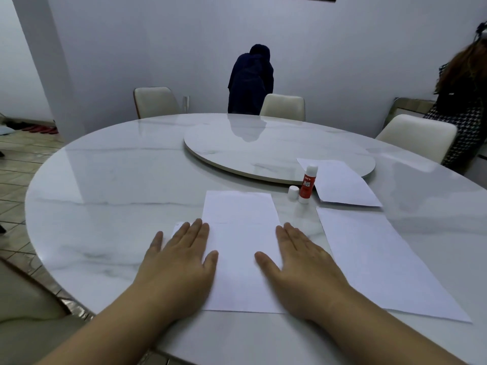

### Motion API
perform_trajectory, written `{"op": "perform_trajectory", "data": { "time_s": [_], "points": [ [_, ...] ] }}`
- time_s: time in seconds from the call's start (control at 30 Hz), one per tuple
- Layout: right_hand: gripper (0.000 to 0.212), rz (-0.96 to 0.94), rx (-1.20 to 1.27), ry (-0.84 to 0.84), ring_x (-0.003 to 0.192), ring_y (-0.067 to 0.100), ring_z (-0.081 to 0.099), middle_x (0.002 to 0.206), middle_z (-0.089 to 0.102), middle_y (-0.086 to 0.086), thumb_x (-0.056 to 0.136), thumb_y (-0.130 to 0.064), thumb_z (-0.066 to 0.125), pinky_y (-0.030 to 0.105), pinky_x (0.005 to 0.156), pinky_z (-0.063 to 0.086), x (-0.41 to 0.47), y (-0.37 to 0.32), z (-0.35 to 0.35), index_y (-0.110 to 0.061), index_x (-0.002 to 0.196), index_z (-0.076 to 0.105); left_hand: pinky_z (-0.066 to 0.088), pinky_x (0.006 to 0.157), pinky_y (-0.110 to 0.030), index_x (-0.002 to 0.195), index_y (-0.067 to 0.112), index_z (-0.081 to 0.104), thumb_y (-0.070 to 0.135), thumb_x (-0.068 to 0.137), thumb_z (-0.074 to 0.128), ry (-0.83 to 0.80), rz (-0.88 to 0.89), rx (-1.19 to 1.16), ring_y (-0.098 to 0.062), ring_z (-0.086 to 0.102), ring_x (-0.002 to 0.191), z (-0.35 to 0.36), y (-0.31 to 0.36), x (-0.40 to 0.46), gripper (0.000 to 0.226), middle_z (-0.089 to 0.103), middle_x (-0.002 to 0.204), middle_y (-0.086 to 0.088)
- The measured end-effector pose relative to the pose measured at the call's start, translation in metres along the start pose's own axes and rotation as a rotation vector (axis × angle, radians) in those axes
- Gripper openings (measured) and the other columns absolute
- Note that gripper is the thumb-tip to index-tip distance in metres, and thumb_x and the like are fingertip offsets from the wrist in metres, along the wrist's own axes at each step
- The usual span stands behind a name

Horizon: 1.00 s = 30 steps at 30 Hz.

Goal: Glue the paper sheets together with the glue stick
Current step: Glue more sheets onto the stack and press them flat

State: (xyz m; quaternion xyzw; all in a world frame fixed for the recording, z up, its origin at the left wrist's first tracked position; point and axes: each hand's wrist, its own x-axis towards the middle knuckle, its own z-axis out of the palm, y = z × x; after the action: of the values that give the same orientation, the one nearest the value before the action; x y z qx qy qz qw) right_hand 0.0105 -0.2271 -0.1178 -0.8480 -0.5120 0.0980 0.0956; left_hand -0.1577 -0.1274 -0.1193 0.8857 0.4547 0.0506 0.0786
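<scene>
Both forearms are bare, with no sleeves showing. The left hand (179, 262) and right hand (303, 262) wear no rings, watch or gloves. The fingers (196, 230) have short, plain nails.

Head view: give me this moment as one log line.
left hand: flat on centre sheet | right hand: flat on same sheet | glue stick: upright, uncapped | cap: beside it | spare sheets: right
</scene>
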Motion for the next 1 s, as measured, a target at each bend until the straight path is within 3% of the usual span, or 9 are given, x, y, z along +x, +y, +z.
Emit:
{"op": "perform_trajectory", "data": {
  "time_s": [0.13, 0.23, 0.37, 0.47, 0.53, 0.67, 0.77, 0.87, 1.0],
  "points": [
    [0.081, -0.003, 0.004, 0.060, 0.148, 0.007, -0.001, 0.163, -0.002, -0.009, 0.088, -0.068, 0.022, 0.031, 0.119, 0.003, -0.003, 0.004, -0.004, -0.024, 0.153, 0.001, -0.008, 0.119, -0.038, 0.150, 0.026, -0.007, 0.056, 0.092, 0.015, 0.009, -0.045, -0.017, -0.006, -0.010, 0.146, 0.000, -0.005, -0.001, 0.068, -0.009, 0.159, 0.013],
    [0.083, -0.020, 0.097, 0.169, 0.143, 0.013, 0.020, 0.154, 0.027, -0.008, 0.082, -0.068, 0.044, 0.030, 0.114, 0.015, -0.003, 0.001, -0.011, -0.026, 0.149, 0.020, -0.007, 0.119, -0.039, 0.150, 0.025, -0.006, 0.058, 0.091, 0.017, 0.027, -0.066, -0.029, -0.007, -0.010, 0.146, 0.002, -0.005, 0.000, 0.072, -0.008, 0.159, 0.011],
    [0.075, 0.010, 0.435, 0.214, 0.123, 0.012, 0.044, 0.132, 0.048, -0.011, 0.070, -0.044, 0.076, 0.024, 0.098, 0.038, -0.003, 0.003, -0.021, -0.037, 0.136, 0.040, -0.004, 0.120, -0.035, 0.151, 0.017, -0.003, 0.062, 0.087, 0.023, 0.075, -0.134, -0.093, -0.014, -0.012, 0.147, 0.002, -0.005, 0.001, 0.082, -0.010, 0.160, 0.000],
    [0.062, -0.029, 0.657, 0.241, 0.103, 0.009, 0.059, 0.115, 0.061, -0.012, 0.076, -0.026, 0.074, 0.024, 0.086, 0.049, -0.007, 0.006, -0.026, -0.053, 0.122, 0.044, -0.003, 0.120, -0.034, 0.151, 0.013, -0.003, 0.063, 0.086, 0.026, 0.083, -0.152, -0.117, -0.018, -0.012, 0.147, 0.003, -0.005, 0.003, 0.086, -0.009, 0.160, -0.003],
    [0.055, -0.113, 0.652, 0.235, 0.096, 0.001, 0.060, 0.106, 0.063, -0.018, 0.084, -0.021, 0.067, 0.015, 0.083, 0.048, -0.012, 0.008, -0.031, -0.059, 0.118, 0.048, -0.002, 0.119, -0.032, 0.151, 0.016, -0.002, 0.062, 0.088, 0.029, 0.105, -0.153, -0.221, -0.016, -0.010, 0.147, 0.002, -0.007, 0.004, 0.085, -0.007, 0.161, -0.001],
    [0.032, -0.310, 0.648, 0.389, 0.077, -0.009, 0.064, 0.083, 0.074, -0.021, 0.084, -0.005, 0.067, 0.002, 0.067, 0.041, -0.025, 0.014, -0.062, -0.036, 0.085, 0.074, 0.021, 0.111, -0.031, 0.145, 0.023, 0.029, 0.045, 0.095, 0.032, 0.328, -0.246, -0.825, -0.017, 0.027, 0.141, -0.011, -0.014, 0.001, 0.055, 0.032, 0.153, 0.000],
    [0.028, -0.265, 0.994, 0.728, 0.064, -0.004, 0.065, 0.072, 0.075, -0.018, 0.083, -0.002, 0.066, 0.005, 0.061, 0.046, -0.024, 0.036, -0.103, -0.027, 0.075, 0.076, 0.029, 0.100, -0.030, 0.134, 0.023, 0.044, 0.041, 0.096, 0.032, 0.372, -0.223, -0.891, -0.018, 0.042, 0.128, -0.008, -0.018, 0.002, 0.044, 0.047, 0.140, 0.001],
    [0.019, -0.083, 1.213, 0.983, 0.076, 0.013, 0.062, 0.083, 0.072, -0.004, 0.090, -0.016, 0.060, 0.017, 0.066, 0.050, -0.003, 0.069, -0.133, -0.026, 0.095, 0.075, 0.029, 0.105, -0.032, 0.130, 0.032, 0.046, 0.049, 0.094, 0.039, 0.269, -0.146, -0.750, -0.012, 0.038, 0.131, -0.006, -0.019, 0.002, 0.040, 0.044, 0.143, 0.011],
    [0.041, 0.145, 1.474, 0.942, 0.099, 0.019, 0.065, 0.129, 0.056, 0.009, 0.095, 0.003, 0.041, 0.017, 0.063, 0.057, 0.043, 0.098, -0.149, -0.016, 0.126, 0.059, 0.001, 0.118, -0.034, 0.127, 0.053, 0.034, 0.049, 0.095, 0.030, 0.110, 0.037, -0.429, 0.006, 0.000, 0.142, -0.003, -0.014, 0.003, 0.033, 0.015, 0.145, 0.038]
  ]
}}
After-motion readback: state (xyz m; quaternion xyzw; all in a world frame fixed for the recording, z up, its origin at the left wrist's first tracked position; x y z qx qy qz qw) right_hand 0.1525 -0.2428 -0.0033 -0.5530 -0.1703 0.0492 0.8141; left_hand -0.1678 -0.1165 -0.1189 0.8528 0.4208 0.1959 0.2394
